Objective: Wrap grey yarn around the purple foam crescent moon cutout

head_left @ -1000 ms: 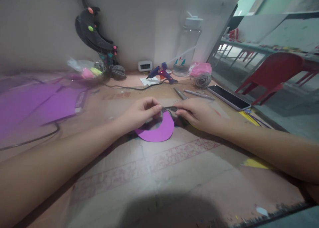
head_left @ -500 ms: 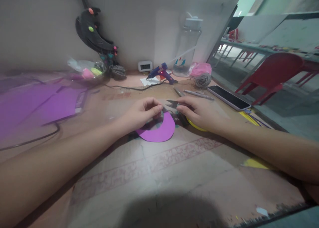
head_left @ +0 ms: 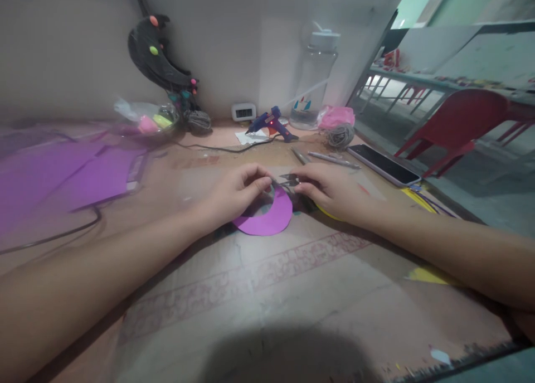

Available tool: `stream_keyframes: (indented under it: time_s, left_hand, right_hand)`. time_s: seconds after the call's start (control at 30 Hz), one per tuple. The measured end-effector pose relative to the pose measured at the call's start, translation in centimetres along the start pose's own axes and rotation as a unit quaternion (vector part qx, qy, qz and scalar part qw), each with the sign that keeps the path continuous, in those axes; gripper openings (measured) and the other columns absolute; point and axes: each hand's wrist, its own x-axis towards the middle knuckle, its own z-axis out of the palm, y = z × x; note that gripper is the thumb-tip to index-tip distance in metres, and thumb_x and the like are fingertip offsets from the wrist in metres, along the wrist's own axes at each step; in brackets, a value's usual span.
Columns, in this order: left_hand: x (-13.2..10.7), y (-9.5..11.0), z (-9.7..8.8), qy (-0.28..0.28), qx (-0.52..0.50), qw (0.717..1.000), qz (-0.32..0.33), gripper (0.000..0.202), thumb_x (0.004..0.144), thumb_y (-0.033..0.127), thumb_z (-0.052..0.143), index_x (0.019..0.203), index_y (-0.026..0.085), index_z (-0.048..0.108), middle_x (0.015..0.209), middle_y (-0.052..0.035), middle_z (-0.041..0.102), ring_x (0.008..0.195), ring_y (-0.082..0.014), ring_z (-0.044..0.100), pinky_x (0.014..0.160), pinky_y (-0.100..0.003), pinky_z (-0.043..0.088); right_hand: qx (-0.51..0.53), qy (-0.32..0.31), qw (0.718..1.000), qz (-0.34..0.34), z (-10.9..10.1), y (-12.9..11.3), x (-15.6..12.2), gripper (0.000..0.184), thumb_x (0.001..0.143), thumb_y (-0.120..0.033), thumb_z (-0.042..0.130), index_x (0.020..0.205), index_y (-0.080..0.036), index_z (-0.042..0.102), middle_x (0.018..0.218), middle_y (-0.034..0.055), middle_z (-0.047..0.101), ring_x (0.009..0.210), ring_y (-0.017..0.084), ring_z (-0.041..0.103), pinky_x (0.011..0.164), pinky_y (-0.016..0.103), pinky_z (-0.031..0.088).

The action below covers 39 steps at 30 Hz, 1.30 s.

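A purple foam crescent (head_left: 267,218) lies on the table between my hands. My left hand (head_left: 236,193) is closed, pinching the crescent's upper edge with thumb and fingers. My right hand (head_left: 334,190) is closed on small dark snips (head_left: 288,178), whose blades point left at the spot where my left fingers pinch the foam. Something yellow (head_left: 324,211) peeks out from under my right hand.
Purple foam sheets (head_left: 62,177) lie at the left with a black cable (head_left: 62,232) across them. At the back stand a blue glue gun (head_left: 270,122), a water bottle (head_left: 313,82), a black crescent ornament (head_left: 156,54) and twine (head_left: 339,135). A phone (head_left: 384,164) and metal tools (head_left: 330,159) lie at the right.
My right hand drew the snips a little away to the right, then brought them back to the foam edge. My left hand kept its pinch.
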Motion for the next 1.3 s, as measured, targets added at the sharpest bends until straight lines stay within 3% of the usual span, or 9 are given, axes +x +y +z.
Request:
stream_keyframes:
  time_s: [0.27, 1.3]
  left_hand:
    - [-0.27, 0.64, -0.09, 0.011, 0.086, 0.996, 0.02, 0.019, 0.092, 0.032, 0.053, 0.095, 0.017, 0.064, 0.082, -0.003, 0.07, 0.064, -0.0128, 0.061, 0.057, -0.023, 0.045]
    - [-0.08, 0.05, 0.02, 0.011, 0.054, 0.998, 0.022, 0.02, 0.091, 0.034, 0.054, 0.092, 0.016, 0.063, 0.073, -0.0018, 0.066, 0.055, -0.0103, 0.054, 0.053, -0.022, 0.044]
  right_hand:
    - [-0.002, 0.006, 1.0, -0.026, 0.08, 0.17, -0.11, 0.031, 0.098, -0.038, 0.048, 0.107, -0.017, 0.069, 0.09, 0.0063, 0.072, 0.08, 0.019, 0.061, 0.07, 0.028, 0.04]
    - [-0.006, -0.038, 0.999, 0.022, -0.2, -0.31, 0.03, 0.029, 0.097, -0.04, 0.05, 0.093, -0.018, 0.069, 0.08, 0.0019, 0.068, 0.071, 0.015, 0.055, 0.063, 0.026, 0.033]
